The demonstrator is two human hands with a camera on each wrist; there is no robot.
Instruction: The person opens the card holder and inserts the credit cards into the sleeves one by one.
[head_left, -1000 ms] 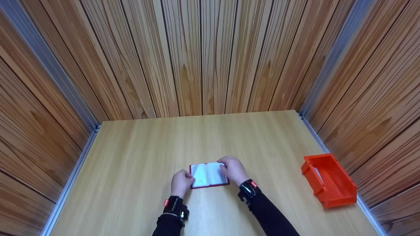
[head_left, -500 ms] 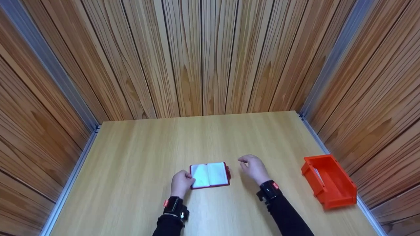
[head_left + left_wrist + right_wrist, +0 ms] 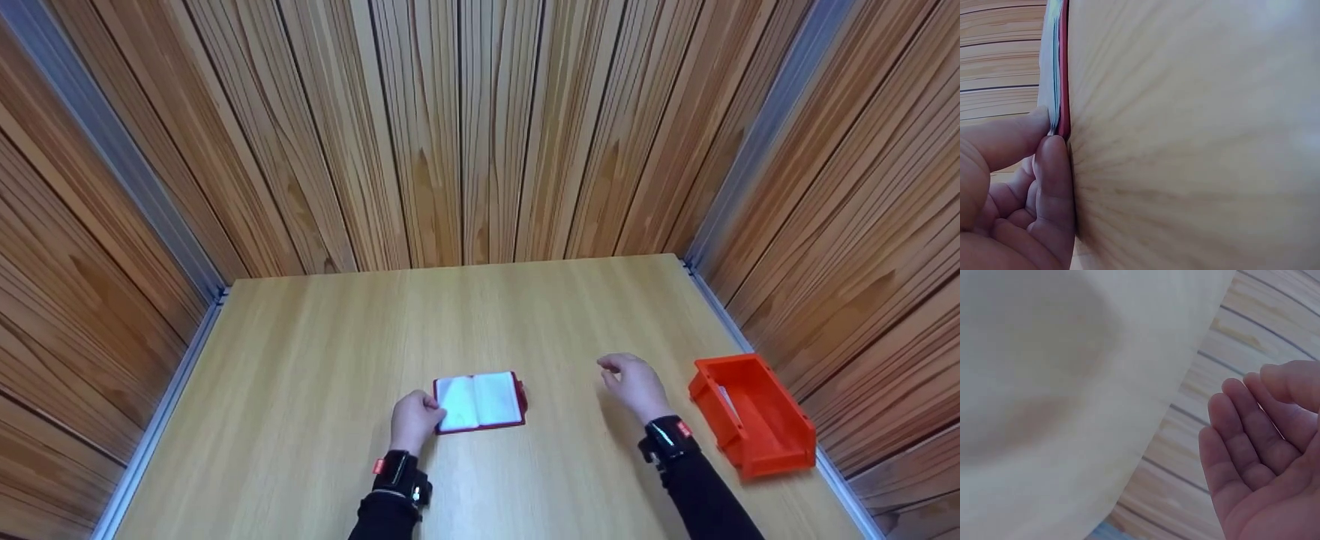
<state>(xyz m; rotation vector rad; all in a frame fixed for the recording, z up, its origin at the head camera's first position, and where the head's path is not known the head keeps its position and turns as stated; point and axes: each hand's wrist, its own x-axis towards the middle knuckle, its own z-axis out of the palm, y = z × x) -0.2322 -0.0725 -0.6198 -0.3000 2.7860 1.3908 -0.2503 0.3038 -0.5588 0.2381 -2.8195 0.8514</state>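
A small notebook with a red cover (image 3: 480,402) lies open on the table, its white pages facing up. My left hand (image 3: 414,421) pinches the notebook's left edge near its lower corner. The left wrist view shows thumb and forefinger meeting at the edge of the pages (image 3: 1051,67) and the red cover. Over the table to the right, my right hand (image 3: 636,386) is away from the notebook and holds nothing. In the right wrist view its fingers (image 3: 1241,433) are loosely bent.
An orange-red plastic bin (image 3: 752,412) stands at the table's right edge, with something whitish (image 3: 727,401) inside by its left wall. Wood-panelled walls (image 3: 465,135) surround the table (image 3: 337,337) at the back and sides.
My right hand has let go of the notebook's right page and moved right, toward the bin. A red tab now shows at the notebook's right edge. My left hand has stayed put.
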